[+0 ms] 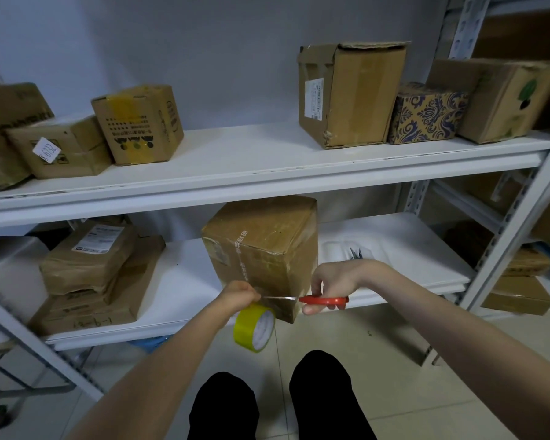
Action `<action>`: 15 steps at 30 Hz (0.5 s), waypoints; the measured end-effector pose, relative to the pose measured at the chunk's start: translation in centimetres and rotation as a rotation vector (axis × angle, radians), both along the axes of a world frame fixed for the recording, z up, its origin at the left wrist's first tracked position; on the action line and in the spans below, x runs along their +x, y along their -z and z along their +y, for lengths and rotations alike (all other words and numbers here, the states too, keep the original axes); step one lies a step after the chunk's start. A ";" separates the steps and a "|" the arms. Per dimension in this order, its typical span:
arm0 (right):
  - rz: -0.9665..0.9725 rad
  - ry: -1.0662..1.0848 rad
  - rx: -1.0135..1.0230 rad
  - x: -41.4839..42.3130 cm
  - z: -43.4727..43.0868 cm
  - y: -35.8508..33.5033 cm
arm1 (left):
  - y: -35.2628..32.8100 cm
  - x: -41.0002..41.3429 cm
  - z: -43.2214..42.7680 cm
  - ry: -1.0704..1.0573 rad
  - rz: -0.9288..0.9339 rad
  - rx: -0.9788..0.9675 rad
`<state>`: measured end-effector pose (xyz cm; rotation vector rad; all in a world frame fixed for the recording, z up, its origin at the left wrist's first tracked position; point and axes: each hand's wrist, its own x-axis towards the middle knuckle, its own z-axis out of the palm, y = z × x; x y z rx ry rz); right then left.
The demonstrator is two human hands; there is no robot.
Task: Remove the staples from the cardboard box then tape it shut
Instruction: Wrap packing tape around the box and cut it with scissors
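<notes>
The cardboard box (261,249) stands on the lower shelf (185,281) of a white rack, its near corner jutting over the front edge. The left hand (237,295) has its fingers curled round a roll of yellow tape (254,327) that hangs just below the box's near face. The right hand (329,281) grips red-handled scissors (311,300), whose blades lie level across the tape strip between roll and box. Pliers (356,253) lie on the shelf behind.
</notes>
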<state>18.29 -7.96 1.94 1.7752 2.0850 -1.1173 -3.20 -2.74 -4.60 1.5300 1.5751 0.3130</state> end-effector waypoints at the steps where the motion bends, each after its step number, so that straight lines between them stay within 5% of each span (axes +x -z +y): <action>1: 0.013 -0.010 0.046 -0.1 -0.3 -0.7 | -0.3 -0.1 -0.1 0.006 -0.013 0.012; 9: 0.370 0.236 0.901 -1.9 -0.8 -8.3 | -2.2 -0.9 -0.8 0.027 -0.066 0.121; 12: 0.322 0.434 1.109 -3.1 1.6 -11.1 | -2.7 -1.3 -0.6 0.014 -0.074 0.146; 15: 0.169 0.576 1.109 -3.5 5.0 -12.4 | -3.2 -1.6 -0.6 0.029 -0.092 0.169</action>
